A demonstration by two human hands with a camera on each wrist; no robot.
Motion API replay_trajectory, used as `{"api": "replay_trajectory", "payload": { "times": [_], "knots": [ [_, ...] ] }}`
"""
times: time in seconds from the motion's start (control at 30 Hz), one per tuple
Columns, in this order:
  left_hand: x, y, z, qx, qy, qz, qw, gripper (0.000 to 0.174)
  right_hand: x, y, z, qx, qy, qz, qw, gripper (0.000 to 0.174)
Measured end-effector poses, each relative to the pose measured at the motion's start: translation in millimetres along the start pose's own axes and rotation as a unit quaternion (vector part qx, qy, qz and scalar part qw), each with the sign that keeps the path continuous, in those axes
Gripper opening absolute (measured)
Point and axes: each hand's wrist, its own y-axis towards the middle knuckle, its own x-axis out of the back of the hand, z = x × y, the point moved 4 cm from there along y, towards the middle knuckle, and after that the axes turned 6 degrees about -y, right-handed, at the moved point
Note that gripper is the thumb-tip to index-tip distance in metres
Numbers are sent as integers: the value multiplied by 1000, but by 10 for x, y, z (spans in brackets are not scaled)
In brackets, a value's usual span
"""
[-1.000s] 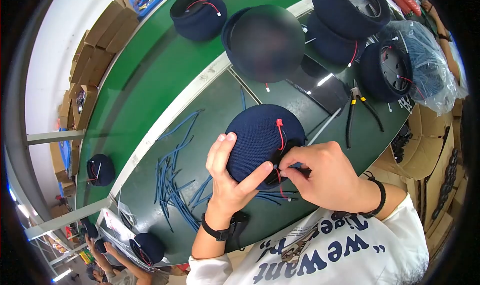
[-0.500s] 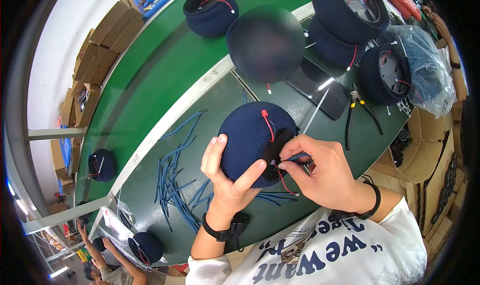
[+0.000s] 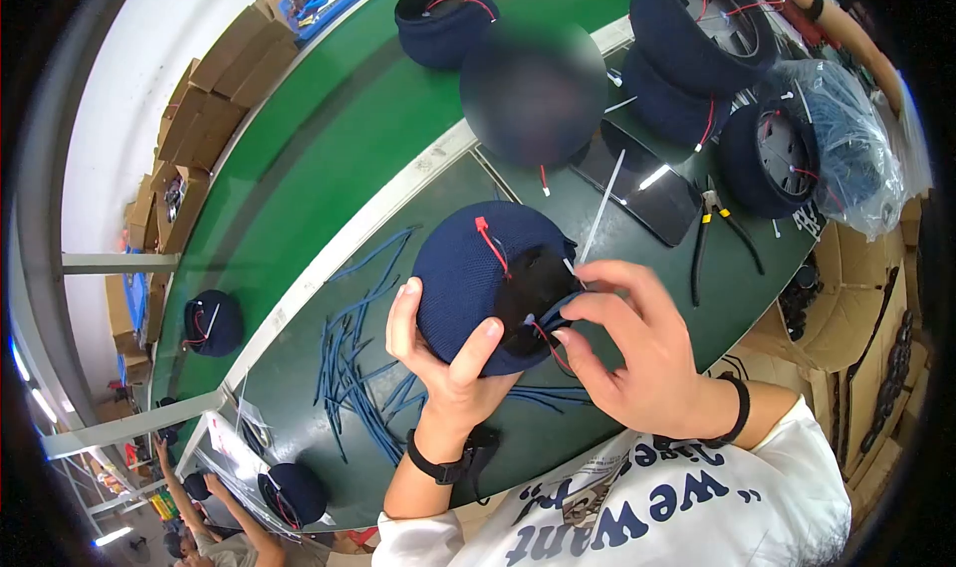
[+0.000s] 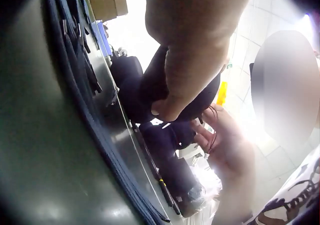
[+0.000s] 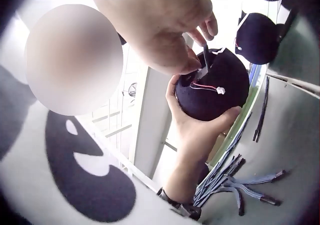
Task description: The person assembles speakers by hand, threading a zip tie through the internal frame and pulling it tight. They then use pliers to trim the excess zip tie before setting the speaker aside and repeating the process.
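Note:
My left hand (image 3: 448, 368) cups a round navy fabric shell (image 3: 453, 288) from below and the side, thumb near its black panel (image 3: 533, 288). A red wire (image 3: 493, 246) with a red plug lies over the fabric. At the panel's edge, my right hand (image 3: 652, 353) pinches a dark blue cord (image 3: 571, 306) between thumb and fingertips, other fingers bent loosely. The right wrist view shows the shell (image 5: 215, 97) with a white plug (image 5: 220, 90) on thin wires, below the right hand (image 5: 160, 32). In the left wrist view, the left hand (image 4: 192, 50) partly hides the shell.
Blue cords (image 3: 349, 373) lie left of the shell. Beyond it are a black phone-like slab (image 3: 642, 184), cutters (image 3: 709, 219), a white strip (image 3: 603, 204) and more navy shells (image 3: 767, 159). Another person's arm (image 3: 846, 24) reaches in at the upper right.
The shell has shifted left and turned, showing more of its black panel. My right fingers have spread somewhat at its edge. Another person's arm has moved farther into the upper right.

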Motion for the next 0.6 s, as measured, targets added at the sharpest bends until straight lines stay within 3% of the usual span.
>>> {"api": "replay_trajectory", "payload": {
  "times": [0.13, 0.33, 0.43, 0.53, 0.57, 0.6],
  "knots": [
    [28, 2, 11, -1, 0, -23, 1000, 104, 41, 19, 11, 91, -80, 13, 993, 26],
    [49, 6, -42, -12, 39, -6, 999, 103, -54, -16, 16, 73, -66, 52, 994, 30],
    [37, 0, -48, -20, 47, -3, 999, 106, -143, -83, -69, 29, 4, 74, 997, 33],
    [74, 5, 81, 16, 4, -1, 1000, 111, -23, 44, -41, 57, 36, 119, 991, 40],
    [136, 50, 182, 28, -41, -28, 998, 115, 103, 167, -8, 57, 42, 85, 994, 44],
    [297, 138, 256, 36, 1, -20, 999, 113, 262, 306, 43, 60, 48, 51, 996, 48]
  ]
}}
